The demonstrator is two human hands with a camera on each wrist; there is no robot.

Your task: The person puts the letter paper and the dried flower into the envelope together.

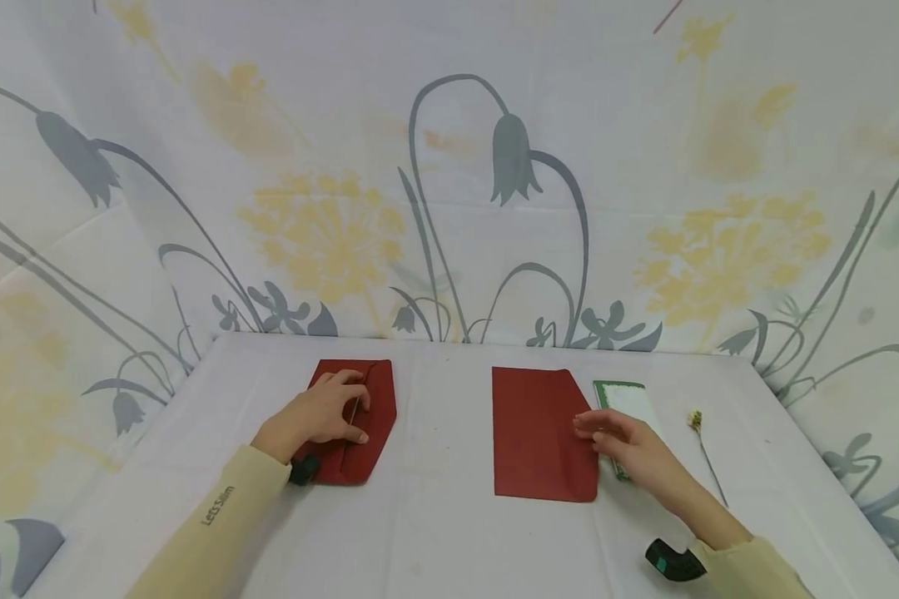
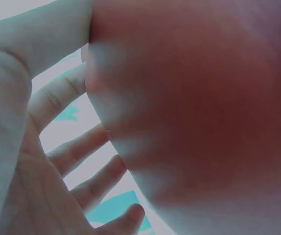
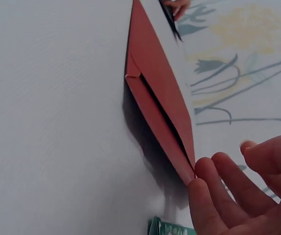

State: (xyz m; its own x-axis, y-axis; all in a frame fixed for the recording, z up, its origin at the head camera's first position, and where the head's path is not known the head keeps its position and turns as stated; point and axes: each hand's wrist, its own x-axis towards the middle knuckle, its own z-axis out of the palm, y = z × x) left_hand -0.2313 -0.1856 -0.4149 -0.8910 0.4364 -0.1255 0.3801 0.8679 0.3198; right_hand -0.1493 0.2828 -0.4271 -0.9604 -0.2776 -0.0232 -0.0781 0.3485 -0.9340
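On the left of the table lies a red envelope (image 1: 380, 416). My left hand (image 1: 328, 412) rests over its middle, thumb and fingers spread apart along the slot across it. In the left wrist view, the envelope's red paper (image 2: 204, 98) fills the right side; the thumb and several fingers meet its edge, where their tips are hidden. A second red envelope (image 1: 535, 433) lies right of centre. My right hand (image 1: 637, 449) is at its right edge. In the right wrist view, thumb and forefinger pinch the end of this envelope (image 3: 165, 88), and a dark gap shows along it.
A white card with a green border (image 1: 629, 395) lies partly under the right hand. Farther right is a dried flower (image 1: 697, 423) on a thin stem. A white cloth (image 1: 434, 532) covers the table, and a flower-patterned curtain (image 1: 457, 208) hangs behind it.
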